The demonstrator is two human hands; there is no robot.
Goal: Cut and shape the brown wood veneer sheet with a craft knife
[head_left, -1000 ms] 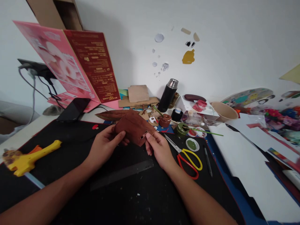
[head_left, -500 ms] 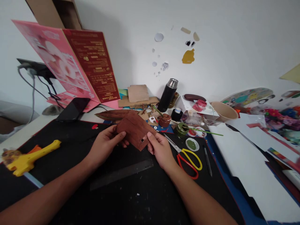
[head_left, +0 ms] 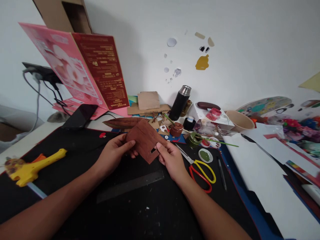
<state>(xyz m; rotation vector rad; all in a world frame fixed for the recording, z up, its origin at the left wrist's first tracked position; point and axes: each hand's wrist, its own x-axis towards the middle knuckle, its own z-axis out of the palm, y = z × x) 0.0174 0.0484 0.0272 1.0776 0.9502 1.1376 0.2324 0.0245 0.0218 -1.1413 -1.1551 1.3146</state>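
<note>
Between my two hands is a flat reddish-brown sheet [head_left: 143,140], perhaps painted card, with a small rectangular slot near its lower right edge. My left hand [head_left: 115,153] pinches its left side, thumb on top. The right edge beside the slot is gripped by my right hand [head_left: 173,160], also thumb on top. Behind the sheet lies a long, pointed brown leaf-like piece [head_left: 120,123], partly covered by it. A dark ruler [head_left: 131,186] rests on the black mat [head_left: 125,220] below my hands. Scissors [head_left: 200,170] with red and yellow handles lie right of my right hand.
A yellow glue gun [head_left: 37,168] is at the left, with a phone [head_left: 80,116] behind it. Paint jars [head_left: 193,140], a green paint lid [head_left: 205,155], a pen [head_left: 221,173] and a black thermos [head_left: 180,103] stand or lie right of centre. A pink-and-red folder [head_left: 100,70] stands at the back.
The view has shifted slightly, so everything sits a little further right and lower. The brown sheet is tilted slightly differently, and its slot shows more plainly. Both hands keep their hold.
</note>
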